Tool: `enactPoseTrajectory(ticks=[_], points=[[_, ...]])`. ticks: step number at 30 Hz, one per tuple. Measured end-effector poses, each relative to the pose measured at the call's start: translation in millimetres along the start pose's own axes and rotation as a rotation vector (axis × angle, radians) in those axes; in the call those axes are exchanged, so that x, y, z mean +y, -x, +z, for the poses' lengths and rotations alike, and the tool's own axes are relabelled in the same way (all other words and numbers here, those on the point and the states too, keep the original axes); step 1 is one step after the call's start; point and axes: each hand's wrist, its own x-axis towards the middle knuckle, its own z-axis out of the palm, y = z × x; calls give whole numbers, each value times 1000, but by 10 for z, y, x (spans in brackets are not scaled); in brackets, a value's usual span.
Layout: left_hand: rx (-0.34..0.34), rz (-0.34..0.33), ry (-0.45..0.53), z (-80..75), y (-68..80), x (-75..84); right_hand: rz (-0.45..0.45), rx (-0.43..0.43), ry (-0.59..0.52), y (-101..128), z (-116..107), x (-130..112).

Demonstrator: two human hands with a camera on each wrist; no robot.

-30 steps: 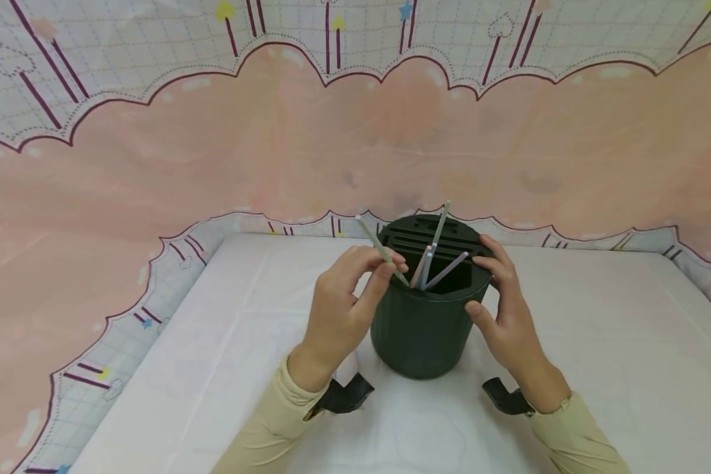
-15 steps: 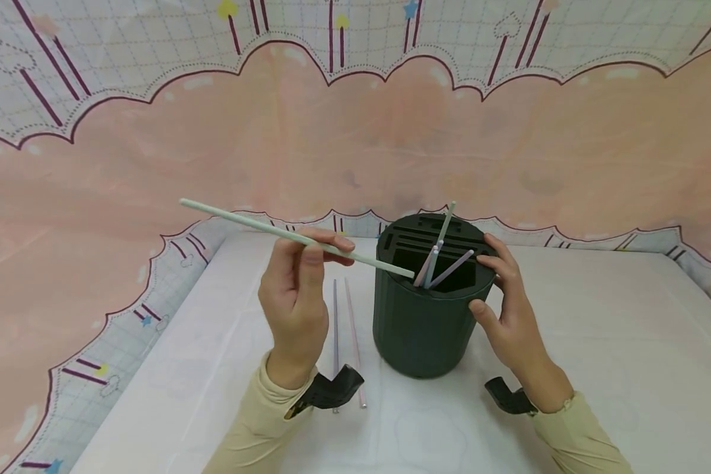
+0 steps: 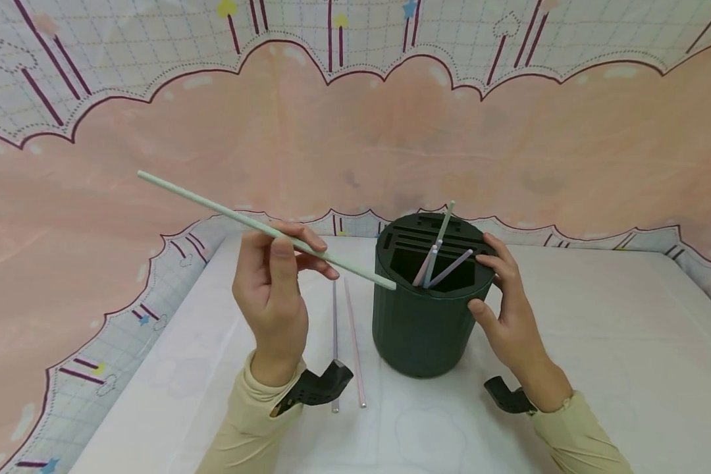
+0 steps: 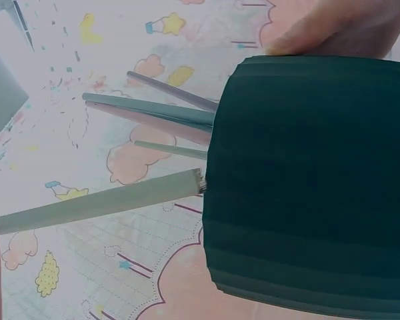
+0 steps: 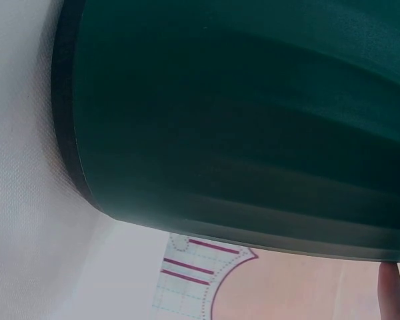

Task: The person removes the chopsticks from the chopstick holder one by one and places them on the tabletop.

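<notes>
While the head view looks down on the white worktop [image 3: 569, 342], the left hand [image 3: 272, 296] is raised left of the dark green holder [image 3: 423, 316] and pinches a long pale green straw [image 3: 261, 228] between thumb and curled fingers [image 3: 314, 258]. The straw slants up to the left, and its lower end is at the holder's left rim, outside the opening. The right hand [image 3: 509, 316] grasps the holder's right side, thumb on the wall and fingers curled over the rim. 4 straws [image 3: 435, 260] lean inside the holder's front opening. 2 more straws [image 3: 346, 329], 1 lilac and 1 pink, lie side by side on the worktop just left of the holder. A pink and white patterned cloth [image 3: 355, 145] rises behind.

In the left wrist view, the holder [image 4: 313, 180] fills the right half, and the pale green straw [image 4: 100, 200] ends right at its ribbed wall. The inside straws [image 4: 167, 117] jut out past its rim. The right hand's fingers [image 4: 333, 27] show at the top edge.

In the right wrist view, the holder's wall [image 5: 240, 120] fills nearly everything, with the worktop [image 5: 27, 200] at the left and 1 fingertip [image 5: 393, 290] at the bottom right corner.
</notes>
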Motion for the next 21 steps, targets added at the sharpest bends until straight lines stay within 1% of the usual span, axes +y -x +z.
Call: enactPoseTrajectory(ticks=[2, 4, 8, 13, 15, 16, 17, 21], points=[[-25, -23, 0, -1, 9, 1, 6, 0, 3, 4, 1, -6], [-65, -53, -5, 0, 23, 1, 12, -1, 6, 7, 2, -11], [-171, -132, -60, -13, 52, -29, 14, -2, 13, 10, 4, -21], [-284, -259, -206, -48, 83, -126, 10, 2, 17, 12, 10, -31], [-321, -279, -286, -65, 97, -184, 8, 3, 14, 16, 13, -35], [-342, -271, -331, -74, 104, -216, 7, 3, 12, 19, 15, -37], [-366, -248, -389, -85, 111, -251, 7, 4, 11, 21, 16, -39], [-484, -99, -670, -141, 146, -396, 7, 6, 14, 32, 19, -46]])
